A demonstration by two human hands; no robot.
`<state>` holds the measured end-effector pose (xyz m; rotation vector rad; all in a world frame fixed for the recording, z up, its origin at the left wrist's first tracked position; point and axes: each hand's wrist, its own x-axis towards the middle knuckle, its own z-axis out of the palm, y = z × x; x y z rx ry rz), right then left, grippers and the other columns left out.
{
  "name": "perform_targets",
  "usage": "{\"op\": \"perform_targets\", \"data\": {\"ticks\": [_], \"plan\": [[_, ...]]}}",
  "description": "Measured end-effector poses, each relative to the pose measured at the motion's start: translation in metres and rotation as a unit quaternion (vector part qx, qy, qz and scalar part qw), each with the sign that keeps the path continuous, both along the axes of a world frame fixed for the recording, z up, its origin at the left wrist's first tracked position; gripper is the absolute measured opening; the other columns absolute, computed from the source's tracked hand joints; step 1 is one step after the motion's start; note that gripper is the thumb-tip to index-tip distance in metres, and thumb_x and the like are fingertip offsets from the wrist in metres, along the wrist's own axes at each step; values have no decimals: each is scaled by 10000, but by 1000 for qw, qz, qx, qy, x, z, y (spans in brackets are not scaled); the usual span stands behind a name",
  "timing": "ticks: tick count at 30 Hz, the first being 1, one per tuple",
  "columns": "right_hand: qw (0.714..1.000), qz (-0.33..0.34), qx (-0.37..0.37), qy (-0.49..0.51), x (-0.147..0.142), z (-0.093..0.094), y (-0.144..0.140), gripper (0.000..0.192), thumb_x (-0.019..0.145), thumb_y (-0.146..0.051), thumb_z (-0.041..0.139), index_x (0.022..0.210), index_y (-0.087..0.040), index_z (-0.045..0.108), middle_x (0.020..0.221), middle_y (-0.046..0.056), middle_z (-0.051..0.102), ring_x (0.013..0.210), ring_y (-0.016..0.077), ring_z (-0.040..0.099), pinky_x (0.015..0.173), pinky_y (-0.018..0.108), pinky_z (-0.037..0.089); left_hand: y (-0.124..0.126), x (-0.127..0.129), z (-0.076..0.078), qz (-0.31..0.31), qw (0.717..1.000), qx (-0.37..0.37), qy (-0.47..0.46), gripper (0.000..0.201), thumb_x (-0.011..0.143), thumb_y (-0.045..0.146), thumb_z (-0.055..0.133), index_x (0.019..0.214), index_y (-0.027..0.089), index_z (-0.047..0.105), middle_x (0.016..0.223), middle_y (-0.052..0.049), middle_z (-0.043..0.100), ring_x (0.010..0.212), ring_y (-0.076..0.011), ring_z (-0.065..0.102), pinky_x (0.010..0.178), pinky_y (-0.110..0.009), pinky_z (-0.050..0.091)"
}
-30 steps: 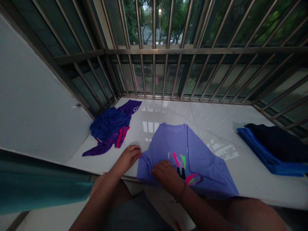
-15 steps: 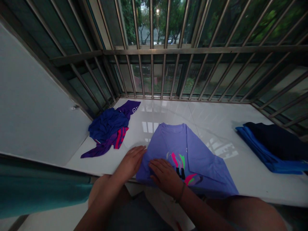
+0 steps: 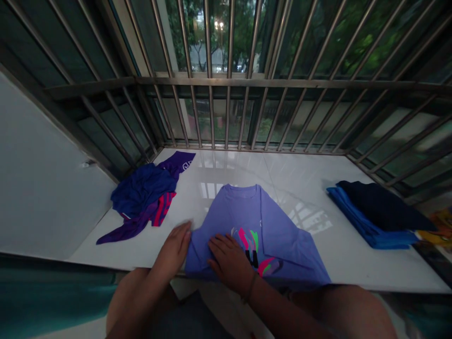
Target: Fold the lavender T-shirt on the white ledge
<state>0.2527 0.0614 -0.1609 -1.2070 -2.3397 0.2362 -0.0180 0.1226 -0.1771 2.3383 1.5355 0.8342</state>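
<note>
A lavender T-shirt (image 3: 261, 226) with a pink, green and black print lies flat on the white ledge (image 3: 310, 188), its neck toward the window bars. My left hand (image 3: 174, 249) rests flat, fingers together, at the shirt's left edge near the ledge's front. Flat on the lower left of the shirt, just left of the print, lies my right hand (image 3: 229, 261). Neither hand grips the cloth.
A crumpled heap of dark blue and purple clothes (image 3: 144, 200) lies at the left. A folded stack of blue and navy garments (image 3: 374, 214) sits at the right. Metal window bars (image 3: 226, 84) close off the back and sides.
My left hand has let go of the pinched left edge and flattened against it. My right hand has spread flat on the shirt. The camera view has shifted slightly.
</note>
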Motion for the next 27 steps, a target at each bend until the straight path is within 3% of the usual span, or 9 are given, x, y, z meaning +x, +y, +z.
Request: {"op": "perform_targets", "data": {"ticks": [3, 5, 8, 12, 14, 17, 20, 23, 27], "plan": [[1000, -9, 14, 16, 20, 22, 6, 393, 1097, -417, 637, 1436, -223, 679, 1416, 100, 753, 1352, 267, 656, 1259, 518, 444, 53, 35, 25, 10, 999, -26, -18, 420, 1116, 303, 416, 1362, 183, 735, 1349, -141, 788, 1288, -285, 730, 1170, -498, 559], [998, -50, 20, 19, 46, 40, 21, 329, 1116, -362, 590, 1391, -225, 706, 1339, 109, 778, 1247, 258, 695, 1175, 484, 508, 94, 64, 40, 12, 998, -69, 11, 405, 1089, 268, 439, 1322, 160, 752, 1333, -150, 786, 1274, -284, 728, 1174, -462, 538], [989, -147, -9, -18, 98, 64, 64, 321, 1137, -301, 501, 1329, -212, 742, 1238, 128, 796, 1141, 255, 730, 1060, 427, 555, 153, 108, 55, 20, 992, -114, 46, 365, 1064, 305, 518, 1279, 142, 764, 1270, -164, 786, 1201, -289, 743, 1110, -421, 550], [948, -258, -138, -123, 165, 82, 135, 327, 1128, -288, 487, 1200, -181, 787, 1183, 141, 811, 1104, 249, 760, 988, 339, 551, 215, 153, 57, -11, 987, -141, 75, 430, 925, 424, 773, 1248, 141, 774, 1179, -164, 778, 1097, -304, 746, 987, -389, 563], [937, -274, -166, -141, 187, 83, 167, 303, 1110, -295, 533, 1195, -162, 792, 1168, 151, 818, 1075, 250, 768, 944, 318, 548, 237, 167, 56, -38, 982, -161, 93, 443, 800, 389, 881, 1175, 169, 798, 1129, -131, 785, 1034, -283, 745, 924, -352, 553], [935, -274, -173, -141, 204, 78, 206, 344, 1077, -341, 641, 1309, -117, 762, 1225, 181, 805, 1096, 247, 760, 923, 296, 535, 261, 178, 54, -78, 969, -202, 118, 269, 733, 371, 904, 915, 197, 809, 911, -62, 790, 861, -232, 727, 775, -299, 517], [939, -249, -193, -142, 207, 69, 235, 326, 1020, -372, 756, 1179, -93, 812, 1110, 159, 824, 997, 204, 761, 860, 253, 509, 279, 180, 55, -110, 954, -246, 132, 289, 713, 466, 901, 740, 214, 763, 708, -6, 743, 707, -184, 681, 662, -266, 464], [941, -228, -212, -137, 205, 61, 255, 264, 1001, -338, 769, 961, -87, 841, 910, 103, 811, 876, 150, 744, 800, 231, 475, 296, 179, 59, -130, 946, -264, 134, 389, 667, 571, 904, 705, 218, 745, 655, 16, 725, 665, -167, 662, 634, -254, 450], [942, -250, -197, -109, 206, 61, 273, 171, 988, -254, 766, 941, -108, 841, 889, 98, 801, 827, 147, 717, 785, 244, 484, 314, 184, 71, -126, 955, -235, 127, 381, 702, 565, 867, 727, 212, 726, 672, 15, 718, 684, -172, 649, 648, -262, 450]]}}
